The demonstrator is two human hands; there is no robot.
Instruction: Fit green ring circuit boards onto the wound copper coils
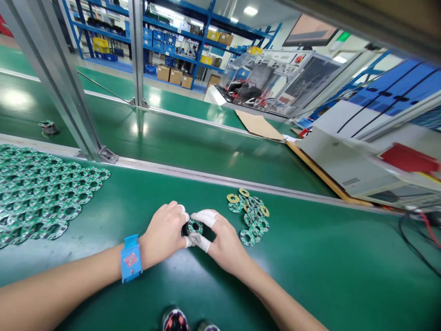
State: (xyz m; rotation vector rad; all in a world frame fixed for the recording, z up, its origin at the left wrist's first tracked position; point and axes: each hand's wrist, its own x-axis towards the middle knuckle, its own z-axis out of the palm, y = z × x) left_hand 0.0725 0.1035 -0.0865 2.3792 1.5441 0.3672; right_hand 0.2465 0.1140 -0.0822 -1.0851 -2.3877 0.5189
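Note:
Both hands meet over the green bench, gripping one small round part with a ring-shaped green circuit board (195, 226) on its face. My left hand (165, 234), with white finger cots and a blue wrist strap (131, 259), pinches its left side. My right hand (222, 239), also in white finger cots, closes on its right side with thumb and forefinger. The fingers hide most of the part's body. To the right lies a loose pile of ring circuit boards (253, 216), some with a yellowish face. Two round wound parts (175, 319) show at the bottom edge, partly cut off.
Many ring boards (44, 193) lie in overlapping rows at the left. A metal upright (58, 78) rises from the bench's back rail. One wound part (48, 127) sits on the conveyor behind. Black and red cables (422, 234) hang at the right beside a grey machine case (344, 161).

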